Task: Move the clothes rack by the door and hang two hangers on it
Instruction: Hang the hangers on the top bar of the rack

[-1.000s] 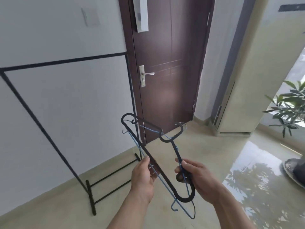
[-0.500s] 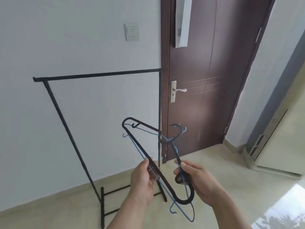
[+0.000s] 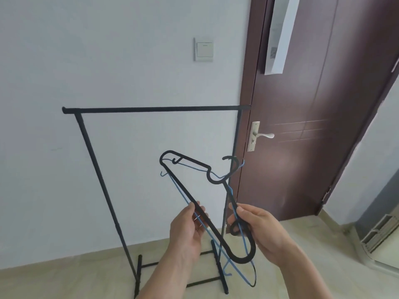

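Observation:
A black metal clothes rack (image 3: 151, 109) stands against the white wall, its right end just left of the dark brown door (image 3: 313, 117). Nothing hangs on its top bar. In front of the rack I hold two hangers together, a thick black hanger (image 3: 190, 167) and a thin blue hanger (image 3: 241, 275) lying behind it. My left hand (image 3: 190, 231) pinches the long bottom bars of both hangers. My right hand (image 3: 259, 229) grips the black hanger's other arm near its rounded end. Both hooks point up toward the rack's right post.
A light switch (image 3: 204, 49) is on the wall above the rack. The door has a silver handle (image 3: 262, 135) and a white paper strip (image 3: 278, 33) on it. A pale cabinet (image 3: 384, 234) stands at the right edge. Beige tiled floor (image 3: 64, 279) spreads below.
My view has swung left and up, bringing the whole rack and the wall switch into frame. Both hands keep the same hold on the two hangers, raised slightly toward the rack.

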